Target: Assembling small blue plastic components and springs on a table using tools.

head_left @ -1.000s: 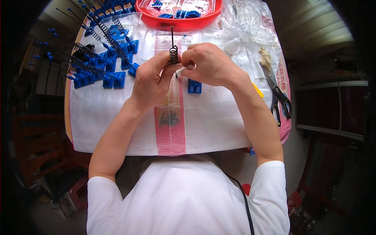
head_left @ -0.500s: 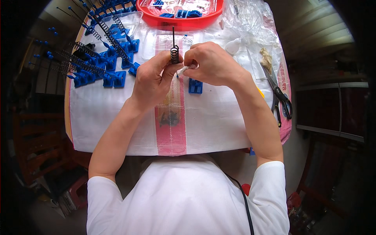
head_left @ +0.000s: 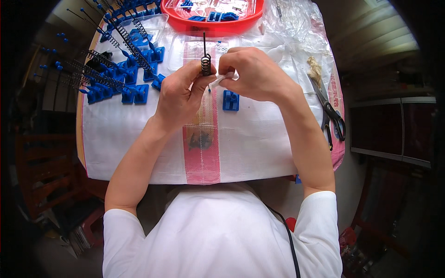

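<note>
Over the middle of the table, my left hand (head_left: 183, 88) pinches a black coil spring (head_left: 206, 65) upright between thumb and fingers. A thin black rod (head_left: 204, 41) sticks up out of the spring's top, and a small blue tip (head_left: 209, 90) shows below the fingers. Close beside it on the right, my right hand (head_left: 250, 74) is closed on a small crumpled white piece (head_left: 221, 82), possibly tissue; its fingertips hide part of it. A blue plastic base (head_left: 231, 100) rests on the table just below my right hand.
Several blue stands with long black springs (head_left: 123, 74) crowd the left side. Behind my hands lies a clear plastic tray (head_left: 178, 51), then a red basin (head_left: 208, 25) with blue parts. Black-handled scissors (head_left: 331, 111) lie at right, near clear plastic bags (head_left: 296, 28).
My right hand has shifted slightly up, and more of the white piece shows at its fingers. The left hand holds the spring in nearly the same place.
</note>
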Demonstrator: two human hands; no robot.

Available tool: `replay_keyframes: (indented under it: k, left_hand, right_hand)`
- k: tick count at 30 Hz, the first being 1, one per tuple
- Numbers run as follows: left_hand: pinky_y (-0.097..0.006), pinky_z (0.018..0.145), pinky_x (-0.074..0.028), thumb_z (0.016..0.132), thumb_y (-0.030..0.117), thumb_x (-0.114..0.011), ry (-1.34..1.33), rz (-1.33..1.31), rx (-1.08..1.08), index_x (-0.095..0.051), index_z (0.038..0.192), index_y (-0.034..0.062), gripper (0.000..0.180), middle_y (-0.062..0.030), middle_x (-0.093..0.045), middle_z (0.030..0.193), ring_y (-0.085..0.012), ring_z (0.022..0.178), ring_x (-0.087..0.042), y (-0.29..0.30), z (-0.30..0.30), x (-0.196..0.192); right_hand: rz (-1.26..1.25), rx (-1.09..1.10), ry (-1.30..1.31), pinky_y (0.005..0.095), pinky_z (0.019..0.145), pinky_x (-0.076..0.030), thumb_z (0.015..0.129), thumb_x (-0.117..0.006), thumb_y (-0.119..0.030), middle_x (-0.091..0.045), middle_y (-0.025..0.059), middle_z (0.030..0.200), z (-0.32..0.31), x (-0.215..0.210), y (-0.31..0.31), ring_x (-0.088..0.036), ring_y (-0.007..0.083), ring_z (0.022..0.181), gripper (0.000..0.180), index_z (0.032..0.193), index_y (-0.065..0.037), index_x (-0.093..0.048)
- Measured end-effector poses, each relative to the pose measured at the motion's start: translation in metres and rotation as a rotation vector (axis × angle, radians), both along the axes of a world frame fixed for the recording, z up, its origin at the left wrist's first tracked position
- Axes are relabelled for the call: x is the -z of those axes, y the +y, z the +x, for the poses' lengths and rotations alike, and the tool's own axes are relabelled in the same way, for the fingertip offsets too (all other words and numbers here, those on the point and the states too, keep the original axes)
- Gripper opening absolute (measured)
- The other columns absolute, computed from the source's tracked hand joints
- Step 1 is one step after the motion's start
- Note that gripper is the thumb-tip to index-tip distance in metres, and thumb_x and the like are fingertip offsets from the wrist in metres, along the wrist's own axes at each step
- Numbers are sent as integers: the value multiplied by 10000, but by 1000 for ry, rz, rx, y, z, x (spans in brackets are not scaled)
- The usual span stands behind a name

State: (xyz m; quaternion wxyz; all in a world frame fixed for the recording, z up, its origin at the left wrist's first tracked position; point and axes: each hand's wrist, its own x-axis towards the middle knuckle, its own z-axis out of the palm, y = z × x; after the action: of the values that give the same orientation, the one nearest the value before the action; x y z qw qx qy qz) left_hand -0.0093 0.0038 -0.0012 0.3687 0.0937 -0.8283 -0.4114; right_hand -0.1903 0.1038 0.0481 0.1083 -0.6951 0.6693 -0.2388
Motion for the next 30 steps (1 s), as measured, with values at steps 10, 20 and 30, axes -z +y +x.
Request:
replay_keyframes:
  k: [10,20,30]
  left_hand:
    - [-237,665,-517,957,71,-666,17,17,-7,-655,1069,-20,145,-20,-664,837,-81,721,-606,0,0,2]
    - [-234,661,-515,954,65,-669,27,20,5,-658,1076,-22,151,-23,-667,838,-81,721,-608,1,-1,-1]
    - [-316,676,-559,939,9,-641,19,23,23,-651,1048,8,110,-121,-694,879,-231,769,-704,0,-1,-2]
  right_hand:
    - [133,58,-210,407,749,-535,809,-704,-86,-705,178,890,-1,-10,2,-687,349,845,182,958,3,-649]
    - [172,51,-153,418,741,-525,841,-703,-171,-698,191,879,6,13,-21,-678,354,827,198,942,-4,-668]
    - [261,50,-164,405,708,-517,827,-740,-209,-689,180,840,14,14,-29,-660,338,785,252,922,3,-642]
